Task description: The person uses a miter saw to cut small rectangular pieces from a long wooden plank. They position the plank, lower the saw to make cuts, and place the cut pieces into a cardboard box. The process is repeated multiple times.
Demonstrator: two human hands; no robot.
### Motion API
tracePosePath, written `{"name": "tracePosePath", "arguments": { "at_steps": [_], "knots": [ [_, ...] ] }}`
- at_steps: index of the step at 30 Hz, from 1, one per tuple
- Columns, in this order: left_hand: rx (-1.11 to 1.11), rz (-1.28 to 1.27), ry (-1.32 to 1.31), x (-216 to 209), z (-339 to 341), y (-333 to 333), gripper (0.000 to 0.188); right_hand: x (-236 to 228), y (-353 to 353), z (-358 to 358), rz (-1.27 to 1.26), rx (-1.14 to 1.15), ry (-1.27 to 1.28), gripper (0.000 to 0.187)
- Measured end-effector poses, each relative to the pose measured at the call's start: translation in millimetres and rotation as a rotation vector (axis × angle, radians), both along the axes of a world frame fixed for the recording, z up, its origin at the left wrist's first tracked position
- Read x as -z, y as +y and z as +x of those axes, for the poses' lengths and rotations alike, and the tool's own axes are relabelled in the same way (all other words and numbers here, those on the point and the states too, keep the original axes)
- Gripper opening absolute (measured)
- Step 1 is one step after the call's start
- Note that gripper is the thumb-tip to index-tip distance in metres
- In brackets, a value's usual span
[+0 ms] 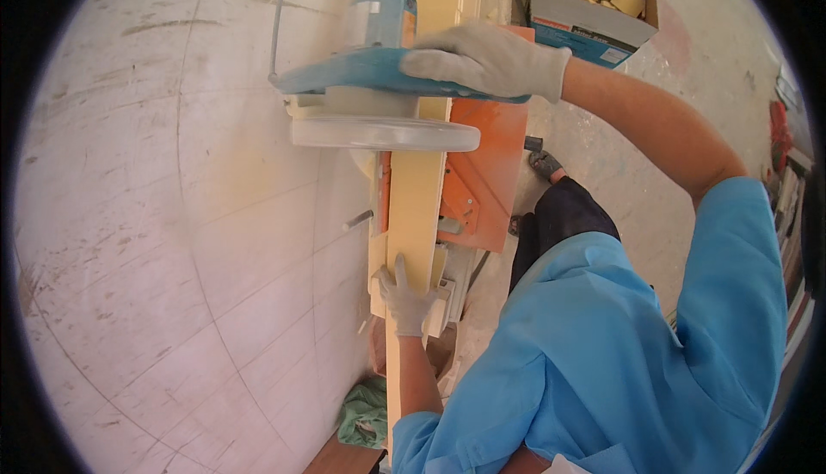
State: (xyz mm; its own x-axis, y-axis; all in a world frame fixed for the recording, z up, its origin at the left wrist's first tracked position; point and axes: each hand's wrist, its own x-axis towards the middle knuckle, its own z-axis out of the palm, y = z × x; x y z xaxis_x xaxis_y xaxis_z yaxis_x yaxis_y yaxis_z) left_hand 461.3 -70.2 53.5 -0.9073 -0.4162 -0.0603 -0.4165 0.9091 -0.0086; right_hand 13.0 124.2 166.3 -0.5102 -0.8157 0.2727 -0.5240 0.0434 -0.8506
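Note:
My right hand (490, 59), in a pale work glove, is closed round the handle of a blue miter saw (344, 71). The saw's round guard (387, 133) lies across a long, flat yellow board (413, 207); the blade's edge cannot be made out. Lower in the view, my gloved left hand (404, 300) grips the same board, with one finger stretched along its top and others at its edge. Under the board, beside the guard, sits the saw's orange base (486, 181).
A pale, scuffed tiled wall (198, 242) runs along the left. An open cardboard box (594, 22) full of yellow offcuts stands at the upper right. A cable (280, 18) hangs by the saw. Green cloth or sacking (363, 414) lies below the board, near the wall.

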Motion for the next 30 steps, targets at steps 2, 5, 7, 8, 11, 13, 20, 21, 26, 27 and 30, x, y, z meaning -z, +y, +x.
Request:
{"name": "tracePosePath", "arguments": {
  "at_steps": [2, 5, 7, 8, 11, 13, 20, 21, 26, 27, 30],
  "knots": [
    [0.002, 0.06, -0.012, 5, 17, -8, 0.1, -34, -12, 0, -0.002, -0.003, 0.083, 0.061],
    [-0.041, 0.134, -0.024, 11, 28, -16, 0.102, -82, -25, -2, 0.117, -0.021, 0.095, 0.061],
    [-0.072, 0.172, -0.046, 12, 27, -18, 0.102, -107, -33, -5, 0.173, -0.042, -0.004, 0.072],
    [-0.067, 0.161, -0.035, 11, 27, -18, 0.103, -114, -33, -5, 0.189, -0.048, -0.039, 0.071],
    [-0.044, 0.145, -0.023, 7, 23, -17, 0.104, -117, -34, -4, 0.19, -0.044, -0.072, 0.069],
    [-0.035, 0.14, -0.03, 5, 22, -17, 0.105, -111, -38, -3, 0.115, -0.013, -0.02, 0.068],
    [-0.034, 0.124, -0.025, 7, 21, -18, 0.1, -95, -39, -8, 0.073, -0.039, -0.019, 0.068],
    [-0.045, 0.123, -0.029, 7, 21, -17, 0.099, -94, -40, -9, 0.111, -0.035, -0.015, 0.067],
    [-0.127, 0.178, -0.084, 8, 17, -16, 0.1, -92, -60, -8, 0.029, 0.019, 0.456, 0.037],
    [-0.129, 0.178, -0.088, 8, 16, -17, 0.1, -93, -65, -8, 0.042, 0.012, 0.557, 0.036],
    [-0.056, 0.157, -0.044, 8, 14, -18, 0.097, -104, -77, -12, 0.247, -0.017, 0.541, 0.041]
  ]
}}
